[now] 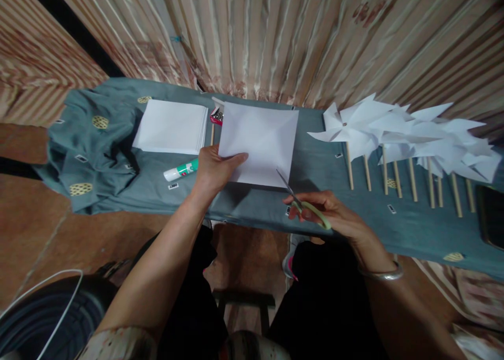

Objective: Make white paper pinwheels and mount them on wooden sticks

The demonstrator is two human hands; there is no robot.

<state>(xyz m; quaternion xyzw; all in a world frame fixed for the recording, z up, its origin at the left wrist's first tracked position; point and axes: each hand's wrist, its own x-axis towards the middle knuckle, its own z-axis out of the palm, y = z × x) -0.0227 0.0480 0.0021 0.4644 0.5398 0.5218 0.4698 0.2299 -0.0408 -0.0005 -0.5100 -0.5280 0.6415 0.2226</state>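
A square sheet of white paper (260,137) with faint diagonal creases is held up over the table. My left hand (216,170) grips its left edge, thumb on top and fingers hidden beneath. In my right hand (325,209) is a pair of scissors (313,211) with pale green handles. The blades point up and left at the sheet's lower right corner; whether they touch the paper I cannot tell. Beside my left hand lies a glue stick (181,169) with a green label, partly covered by the hand.
A stack of white paper (171,126) lies at left. Behind the held sheet sits a small red box (217,115) of metal bits. Several paper pinwheels (394,126) on wooden sticks lie at right, near a dark phone-like object (491,213). A blue-green cloth (252,215) covers the table.
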